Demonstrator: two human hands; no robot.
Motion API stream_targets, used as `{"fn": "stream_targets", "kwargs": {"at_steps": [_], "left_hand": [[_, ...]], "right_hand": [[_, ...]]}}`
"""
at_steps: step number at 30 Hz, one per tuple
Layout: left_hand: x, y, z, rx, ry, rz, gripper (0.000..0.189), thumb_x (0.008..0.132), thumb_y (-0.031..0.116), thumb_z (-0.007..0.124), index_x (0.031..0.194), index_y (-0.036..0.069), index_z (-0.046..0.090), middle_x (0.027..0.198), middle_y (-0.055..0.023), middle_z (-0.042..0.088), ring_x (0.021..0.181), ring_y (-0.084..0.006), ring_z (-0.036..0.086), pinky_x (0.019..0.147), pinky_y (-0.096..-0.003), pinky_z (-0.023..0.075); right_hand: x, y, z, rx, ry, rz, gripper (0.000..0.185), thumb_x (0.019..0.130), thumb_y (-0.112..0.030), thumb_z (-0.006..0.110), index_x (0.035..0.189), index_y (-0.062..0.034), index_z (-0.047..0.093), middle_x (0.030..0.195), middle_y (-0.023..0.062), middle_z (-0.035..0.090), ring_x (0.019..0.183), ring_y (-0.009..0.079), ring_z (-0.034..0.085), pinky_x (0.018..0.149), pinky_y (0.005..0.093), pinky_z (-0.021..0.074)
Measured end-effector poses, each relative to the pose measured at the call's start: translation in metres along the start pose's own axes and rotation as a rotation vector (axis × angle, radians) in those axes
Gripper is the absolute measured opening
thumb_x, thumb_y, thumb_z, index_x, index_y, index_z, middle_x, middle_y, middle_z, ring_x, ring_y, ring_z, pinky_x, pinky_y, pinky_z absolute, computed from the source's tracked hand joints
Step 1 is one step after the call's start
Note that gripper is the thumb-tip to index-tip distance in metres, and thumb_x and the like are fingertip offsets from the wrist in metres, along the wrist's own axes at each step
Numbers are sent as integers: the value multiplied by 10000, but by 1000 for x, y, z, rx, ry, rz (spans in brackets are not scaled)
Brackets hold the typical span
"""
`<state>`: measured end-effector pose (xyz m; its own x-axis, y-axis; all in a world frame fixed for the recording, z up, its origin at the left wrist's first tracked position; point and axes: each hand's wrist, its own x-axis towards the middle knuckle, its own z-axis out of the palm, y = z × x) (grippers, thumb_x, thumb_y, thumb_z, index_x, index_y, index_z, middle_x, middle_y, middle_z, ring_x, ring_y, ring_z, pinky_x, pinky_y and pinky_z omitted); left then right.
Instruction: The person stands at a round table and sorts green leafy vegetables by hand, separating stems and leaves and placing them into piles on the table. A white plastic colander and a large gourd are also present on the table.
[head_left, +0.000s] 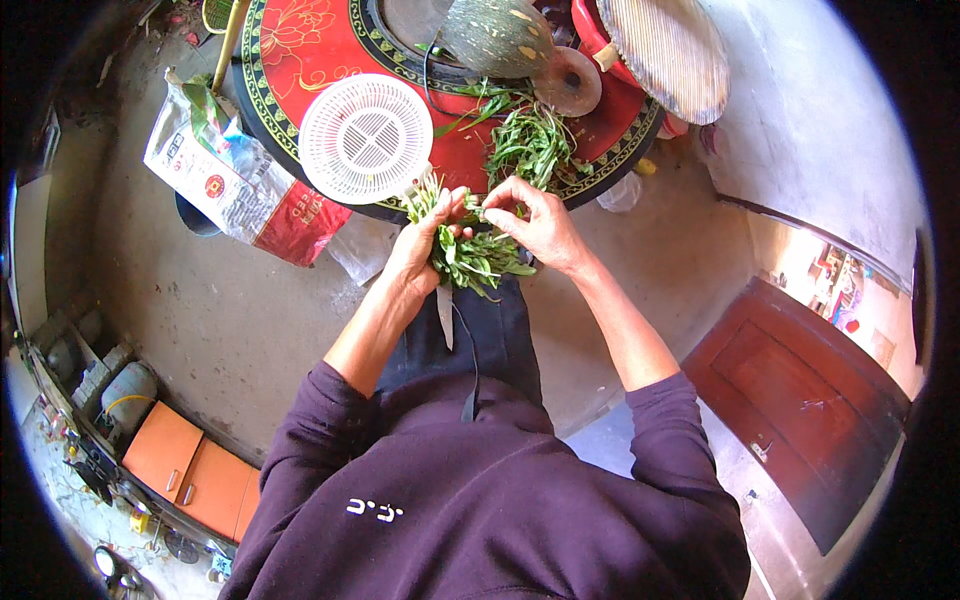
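Observation:
My left hand (420, 247) is closed around a bunch of leafy greens (480, 259) above my lap. A pointed knife blade (445, 319) sticks out below that hand; its handle is hidden. My right hand (536, 221) is at the bunch's upper right, with thumb and index finger pinching a small green piece (478, 206). Just beyond my left hand, a white plastic colander (366, 139) rests at the edge of the red round table (459, 169). More loose greens (536, 146) lie in a pile on the table beyond my right hand.
A large green gourd (495, 37) and a round ribbed board (667, 56) are at the table's far side. A printed sack (240, 180) stands left of the table. Orange cabinets (187, 469) are at the lower left, a dark red door (795, 412) at the right.

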<state>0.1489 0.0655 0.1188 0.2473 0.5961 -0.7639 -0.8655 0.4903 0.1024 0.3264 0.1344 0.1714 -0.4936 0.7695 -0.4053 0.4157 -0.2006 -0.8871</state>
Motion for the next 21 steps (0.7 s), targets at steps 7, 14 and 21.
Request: {"fn": "stream_targets", "kwargs": {"at_steps": [7,14,21], "left_hand": [[-10,9,6,49,-37,174,329,906,198,697,1176,45,587,833,12,578,645,-75,532,671,-260,531],[-38,30,-14,263,-28,292,232,969,213,599,1145,64,580,1020,-39,651,937,-160,615,825,-323,526],[-47,30,-15,220,-35,290,196,985,210,574,1093,47,562,796,-11,573,888,-176,618,883,-362,521]], "right_hand": [[7,33,-18,-464,36,-374,138,839,-27,643,974,-31,612,850,65,581,739,188,605,679,314,498],[24,115,-70,-709,253,-186,184,840,-115,669,1017,-68,666,998,90,632,779,225,647,719,352,519],[67,132,-57,-824,468,-11,191,812,-174,724,992,-125,683,1036,86,602,857,250,649,764,376,519]]}}
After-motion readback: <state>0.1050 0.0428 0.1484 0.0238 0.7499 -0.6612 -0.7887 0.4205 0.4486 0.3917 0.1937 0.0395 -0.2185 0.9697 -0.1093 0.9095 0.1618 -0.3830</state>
